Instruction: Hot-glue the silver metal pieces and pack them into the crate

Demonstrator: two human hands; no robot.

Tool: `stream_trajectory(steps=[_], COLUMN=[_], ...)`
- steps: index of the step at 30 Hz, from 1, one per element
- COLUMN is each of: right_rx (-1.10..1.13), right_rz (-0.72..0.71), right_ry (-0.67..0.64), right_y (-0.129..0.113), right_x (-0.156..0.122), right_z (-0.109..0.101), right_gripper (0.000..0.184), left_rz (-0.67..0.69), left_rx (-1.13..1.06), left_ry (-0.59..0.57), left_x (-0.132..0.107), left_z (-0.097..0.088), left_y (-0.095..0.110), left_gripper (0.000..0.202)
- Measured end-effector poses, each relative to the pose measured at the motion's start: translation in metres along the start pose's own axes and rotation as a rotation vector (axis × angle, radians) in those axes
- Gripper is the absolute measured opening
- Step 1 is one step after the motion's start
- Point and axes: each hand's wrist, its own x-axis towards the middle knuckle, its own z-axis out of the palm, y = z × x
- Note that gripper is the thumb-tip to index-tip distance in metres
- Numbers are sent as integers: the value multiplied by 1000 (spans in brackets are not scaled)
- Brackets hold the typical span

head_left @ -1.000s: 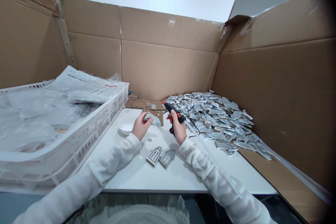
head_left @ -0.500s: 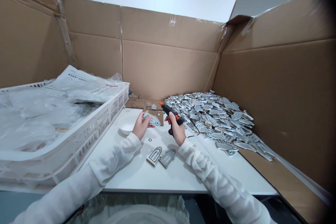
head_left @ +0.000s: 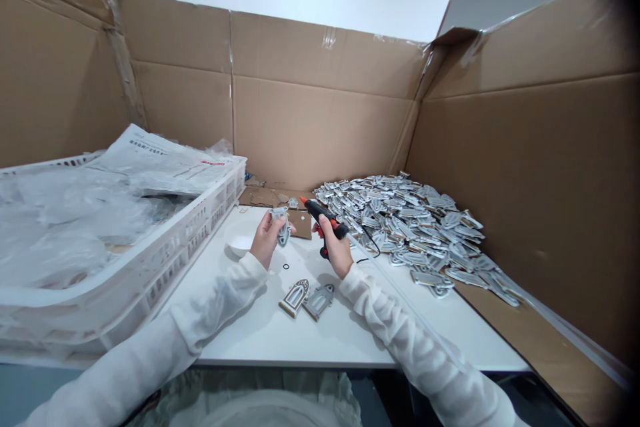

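Between the fingers of my left hand is a small grey arched window-shaped piece, held above the table with its narrow end pointing down. My right hand is wrapped round a black and orange hot glue gun. Its orange nozzle points up and left, a short way from the piece and apart from it. Nearer me on the white table lie two similar pieces, a gold-trimmed arched piece and a grey arched piece, side by side. A small black ring lies beyond them.
A large heap of arched pieces covers the right back. A white plastic basket with bags and papers stands at left. Behind my hands are a cardboard scrap and a white dish. Tall cardboard walls surround the table.
My left hand has turned the arched piece from lying sideways to hanging with its point downward. The glue gun has shifted slightly left in my right hand.
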Motion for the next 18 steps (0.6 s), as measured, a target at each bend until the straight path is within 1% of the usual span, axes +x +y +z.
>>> stream_trajectory(steps=[4,8,11,14,18], right_rx=[-17,-24,-48,-54,-86], right_rz=[11,0,-24,-96,-251], right_ry=[-4,3,-11,-58,-137], right_y=[2,2,0,-4,-8], right_x=[1,1,-1,-4,-6], right_z=[1,0,-1,-2,-2], right_gripper=[45,45,44,41,35], left_rz=[4,-55,-112,-160,-193], left_rx=[52,65,56,53,32], left_ry=[-42,-83,-84,-67,-46], left_x=[-5,-8,-6,-3,-1], left_z=[3,4,3,2,2], left_y=[1,1,1,2,5], left_gripper=[18,19,21,20,16])
